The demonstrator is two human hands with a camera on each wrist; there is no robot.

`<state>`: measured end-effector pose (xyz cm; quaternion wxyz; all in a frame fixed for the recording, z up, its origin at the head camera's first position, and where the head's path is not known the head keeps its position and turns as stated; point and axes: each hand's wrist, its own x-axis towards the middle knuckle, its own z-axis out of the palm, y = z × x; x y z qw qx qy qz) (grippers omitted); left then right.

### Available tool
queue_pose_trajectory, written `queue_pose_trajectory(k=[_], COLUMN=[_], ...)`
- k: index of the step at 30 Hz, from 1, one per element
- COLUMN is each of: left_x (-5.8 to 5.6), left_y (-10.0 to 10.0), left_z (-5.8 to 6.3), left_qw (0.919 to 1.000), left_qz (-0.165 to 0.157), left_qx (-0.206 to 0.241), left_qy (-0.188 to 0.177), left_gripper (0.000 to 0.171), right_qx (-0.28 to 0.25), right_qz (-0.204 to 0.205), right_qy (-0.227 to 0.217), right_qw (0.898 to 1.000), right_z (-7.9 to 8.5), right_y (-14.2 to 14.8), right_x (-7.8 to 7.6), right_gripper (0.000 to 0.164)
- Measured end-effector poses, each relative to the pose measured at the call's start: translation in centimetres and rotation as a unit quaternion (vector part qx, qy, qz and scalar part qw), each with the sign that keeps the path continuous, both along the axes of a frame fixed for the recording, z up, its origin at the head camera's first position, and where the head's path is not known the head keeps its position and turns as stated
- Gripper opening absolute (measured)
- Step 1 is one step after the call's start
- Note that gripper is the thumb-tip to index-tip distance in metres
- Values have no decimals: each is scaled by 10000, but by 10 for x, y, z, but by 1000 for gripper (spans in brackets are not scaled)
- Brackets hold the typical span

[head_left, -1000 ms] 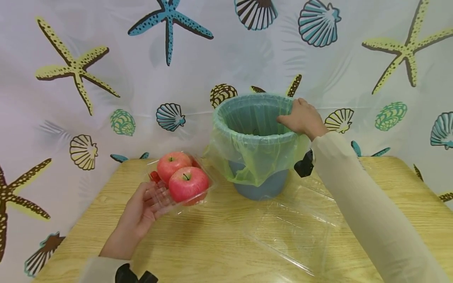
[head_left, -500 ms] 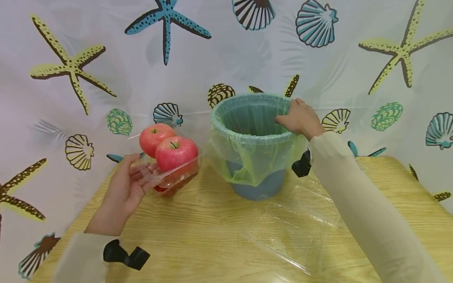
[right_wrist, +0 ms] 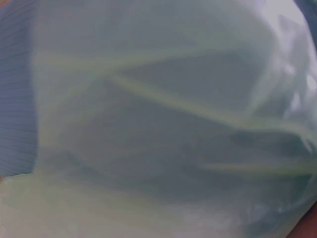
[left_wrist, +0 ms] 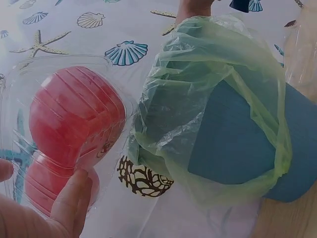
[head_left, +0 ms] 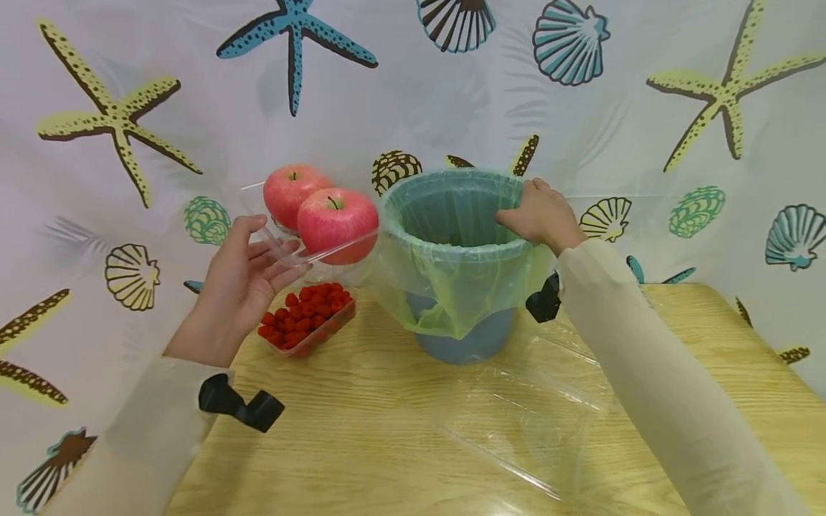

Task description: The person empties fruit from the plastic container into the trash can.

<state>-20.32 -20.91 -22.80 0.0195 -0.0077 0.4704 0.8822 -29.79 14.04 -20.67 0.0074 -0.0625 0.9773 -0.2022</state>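
Note:
My left hand (head_left: 248, 287) holds a clear plastic tray (head_left: 284, 251) by its near left edge, fingers beneath it. Two red apples (head_left: 338, 226) sit in the tray, raised left of the bin; the left wrist view shows the apples (left_wrist: 77, 116) through the ribbed plastic. Below, on the table, lies a clear punnet of raspberries (head_left: 306, 315). My right hand (head_left: 542, 215) grips the right rim of a blue trash bin (head_left: 461, 347), thumb inside. A thin green-yellow bag (head_left: 445, 279) lines the bin and hangs over its rim. In the right wrist view the bag (right_wrist: 158, 114) fills most of the picture.
Clear plastic packaging (head_left: 523, 430) lies flat on the wooden table (head_left: 335, 444) in front and right of the bin. Behind hangs a white cloth (head_left: 413, 93) printed with starfish and shells. Something small and dark inside the bin is barely visible.
The left hand has lifted the tray with the apples up off the raspberry punnet, uncovering the raspberries. The right hand stays on the bin rim.

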Motion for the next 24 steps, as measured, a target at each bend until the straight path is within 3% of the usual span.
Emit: queue_pose_trajectory(k=[4,11,16,20,24], left_x=[-6,-15,-23,-28,-34], left_y=[11,33,54,70,81], left_z=[12,31,45,49,47], left_qw=[9993,9995,9964,9921,9887], left_qz=[30,-43,135,231,342], left_qx=[-300,-257,-838,-1219,-1436], left_qy=[201,176,21,-173,-247], left_gripper=[42,44,59,72,70], right_qx=[13,66,73,61,30], right_qz=[-5,-51,-80,-97,-87], right_qy=[5,-28,-24,-34,-23], right_qw=[10000,10000,9999,9999,10000], right_z=[2,2,1,0,-1], right_y=[-1,1,3,4,2], right_x=[0,-2,-2,-3,-4], right_gripper=[78,79,79,78,78])
